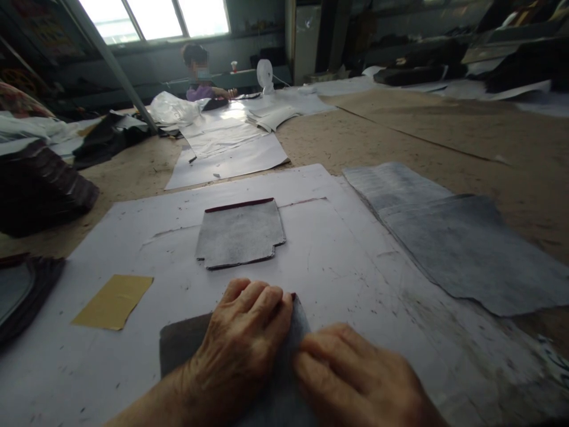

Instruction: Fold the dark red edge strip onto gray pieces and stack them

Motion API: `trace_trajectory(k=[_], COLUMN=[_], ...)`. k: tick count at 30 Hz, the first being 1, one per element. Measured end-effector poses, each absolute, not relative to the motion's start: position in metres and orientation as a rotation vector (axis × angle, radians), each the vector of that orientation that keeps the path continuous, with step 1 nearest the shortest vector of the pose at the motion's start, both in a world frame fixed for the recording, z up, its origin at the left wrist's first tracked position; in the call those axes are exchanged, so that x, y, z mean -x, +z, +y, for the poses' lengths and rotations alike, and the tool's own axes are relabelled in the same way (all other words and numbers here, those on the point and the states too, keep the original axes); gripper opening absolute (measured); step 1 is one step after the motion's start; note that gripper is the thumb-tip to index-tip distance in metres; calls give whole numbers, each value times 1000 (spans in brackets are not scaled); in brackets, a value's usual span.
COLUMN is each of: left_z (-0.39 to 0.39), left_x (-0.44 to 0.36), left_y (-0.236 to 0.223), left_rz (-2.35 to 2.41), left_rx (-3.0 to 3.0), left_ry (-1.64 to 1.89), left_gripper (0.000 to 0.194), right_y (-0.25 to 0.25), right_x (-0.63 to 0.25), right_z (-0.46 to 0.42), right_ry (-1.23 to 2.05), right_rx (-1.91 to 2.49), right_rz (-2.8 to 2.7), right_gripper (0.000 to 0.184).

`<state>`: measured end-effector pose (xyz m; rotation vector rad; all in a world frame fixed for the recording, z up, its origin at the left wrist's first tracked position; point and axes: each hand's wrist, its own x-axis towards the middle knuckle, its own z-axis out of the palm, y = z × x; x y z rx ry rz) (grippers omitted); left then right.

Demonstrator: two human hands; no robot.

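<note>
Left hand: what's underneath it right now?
A dark grey piece shows to the left of the left hand, a blue-grey surface to its right. The hand covers what lies between, so I can't tell whether they join.

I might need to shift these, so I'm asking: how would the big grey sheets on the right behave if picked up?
The grey sheets would probably sag, since their edges look thin and wavy. They may slide apart, as they seem only loosely overlapped. Rolling or tipping looks unlikely, as they lie broad and low.
</note>
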<state>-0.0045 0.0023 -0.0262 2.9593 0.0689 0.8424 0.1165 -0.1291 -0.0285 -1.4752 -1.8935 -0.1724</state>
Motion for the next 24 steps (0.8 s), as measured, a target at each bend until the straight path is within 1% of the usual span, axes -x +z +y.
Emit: trace_trajectory(k=[3, 8, 14, 24], left_z=[4, 6, 8, 7], left_x=[5, 5, 3, 3], left_y=[-28, -31, -32, -30], left_rz=[85, 115, 140, 140], left_rx=[-2913, -2808, -2771, -2811], left_ry=[835, 895, 904, 890], left_gripper=[25, 27, 28, 26], right_y=[-19, -23, -31, -26], right_x=[-136, -144, -144, -144], right_z=[-122, -107, -108, -111], right_ry=[-66, 14, -36, -95], right_rx=[1581, 1667, 1625, 1623], right_rz=[-1736, -1727, -1767, -2034], right_gripper=[21, 20, 23, 29])
